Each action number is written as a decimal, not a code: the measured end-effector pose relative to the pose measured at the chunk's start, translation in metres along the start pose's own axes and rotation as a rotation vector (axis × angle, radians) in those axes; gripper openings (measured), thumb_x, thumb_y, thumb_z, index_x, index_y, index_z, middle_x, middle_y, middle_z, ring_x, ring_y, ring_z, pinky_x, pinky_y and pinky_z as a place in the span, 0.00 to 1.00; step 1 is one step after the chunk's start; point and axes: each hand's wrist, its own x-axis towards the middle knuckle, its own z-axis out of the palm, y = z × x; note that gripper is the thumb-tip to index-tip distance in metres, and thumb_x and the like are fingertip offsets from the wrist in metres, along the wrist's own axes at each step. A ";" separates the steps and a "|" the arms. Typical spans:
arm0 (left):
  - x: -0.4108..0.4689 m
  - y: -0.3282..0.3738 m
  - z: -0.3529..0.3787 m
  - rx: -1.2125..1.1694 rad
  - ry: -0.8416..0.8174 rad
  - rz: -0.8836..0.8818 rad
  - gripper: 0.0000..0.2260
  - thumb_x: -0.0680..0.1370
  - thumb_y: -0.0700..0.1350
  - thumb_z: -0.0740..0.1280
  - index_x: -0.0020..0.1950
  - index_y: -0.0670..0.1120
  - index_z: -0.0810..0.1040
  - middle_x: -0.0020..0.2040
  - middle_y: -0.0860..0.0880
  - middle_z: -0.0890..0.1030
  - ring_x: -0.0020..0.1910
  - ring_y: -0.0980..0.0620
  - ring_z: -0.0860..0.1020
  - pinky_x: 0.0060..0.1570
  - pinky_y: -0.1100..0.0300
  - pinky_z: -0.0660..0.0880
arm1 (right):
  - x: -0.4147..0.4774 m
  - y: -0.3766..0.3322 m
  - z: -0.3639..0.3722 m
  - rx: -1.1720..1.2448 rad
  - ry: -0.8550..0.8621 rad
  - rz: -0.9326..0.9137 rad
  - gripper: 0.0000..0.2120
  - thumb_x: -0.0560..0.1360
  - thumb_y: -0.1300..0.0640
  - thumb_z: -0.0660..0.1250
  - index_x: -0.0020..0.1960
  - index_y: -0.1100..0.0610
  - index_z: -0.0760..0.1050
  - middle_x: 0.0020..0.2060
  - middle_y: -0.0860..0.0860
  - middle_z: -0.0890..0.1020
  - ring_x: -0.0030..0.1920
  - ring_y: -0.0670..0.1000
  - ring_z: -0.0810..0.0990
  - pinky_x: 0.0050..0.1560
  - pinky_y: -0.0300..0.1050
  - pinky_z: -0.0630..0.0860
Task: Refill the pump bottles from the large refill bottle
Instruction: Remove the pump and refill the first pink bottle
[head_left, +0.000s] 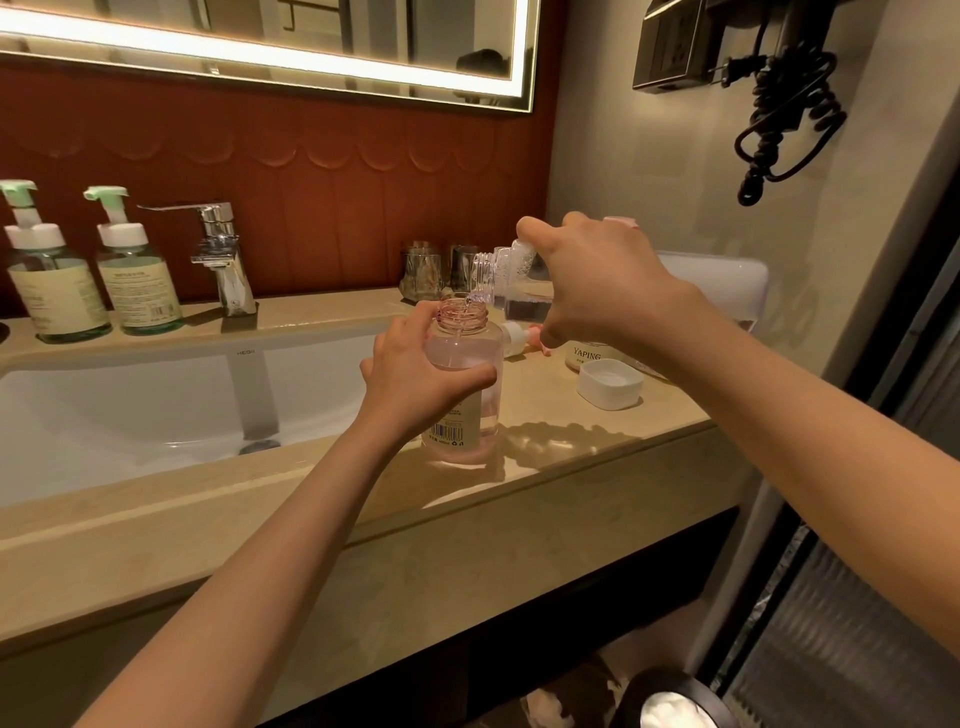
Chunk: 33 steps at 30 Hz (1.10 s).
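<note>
A pink open-necked pump bottle stands on the counter right of the sink, and my left hand grips it around the body. My right hand holds the clear refill bottle tipped to the left, its mouth over the pink bottle's neck. A thin stream of clear liquid runs into the pink bottle. The pink bottle's pump head lies on the counter behind it. A white cap rests on the counter to the right. Two green-pump bottles stand at the far left behind the sink.
The white sink basin with a chrome faucet fills the left. Two glass cups stand by the back wall. A white box and a labelled container sit at the counter's right end. A coiled black cord hangs on the wall.
</note>
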 end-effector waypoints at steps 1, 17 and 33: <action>0.000 0.000 0.000 -0.001 0.001 -0.001 0.37 0.61 0.62 0.65 0.68 0.54 0.65 0.64 0.50 0.71 0.62 0.48 0.67 0.61 0.48 0.64 | 0.000 0.000 0.000 -0.004 0.000 0.000 0.37 0.66 0.52 0.76 0.68 0.52 0.61 0.55 0.57 0.74 0.49 0.54 0.70 0.52 0.51 0.70; -0.001 0.001 -0.001 0.002 -0.002 -0.004 0.38 0.61 0.62 0.65 0.69 0.53 0.65 0.65 0.49 0.70 0.63 0.48 0.67 0.60 0.50 0.63 | 0.000 0.000 0.000 -0.014 0.005 -0.004 0.36 0.66 0.53 0.76 0.68 0.52 0.60 0.55 0.57 0.73 0.49 0.54 0.70 0.52 0.51 0.70; -0.002 0.001 -0.001 0.004 0.004 -0.006 0.37 0.61 0.62 0.65 0.69 0.54 0.65 0.65 0.49 0.71 0.63 0.48 0.67 0.62 0.48 0.64 | 0.000 0.000 0.000 -0.008 0.013 -0.002 0.36 0.66 0.52 0.76 0.67 0.52 0.61 0.55 0.57 0.73 0.48 0.53 0.68 0.53 0.52 0.70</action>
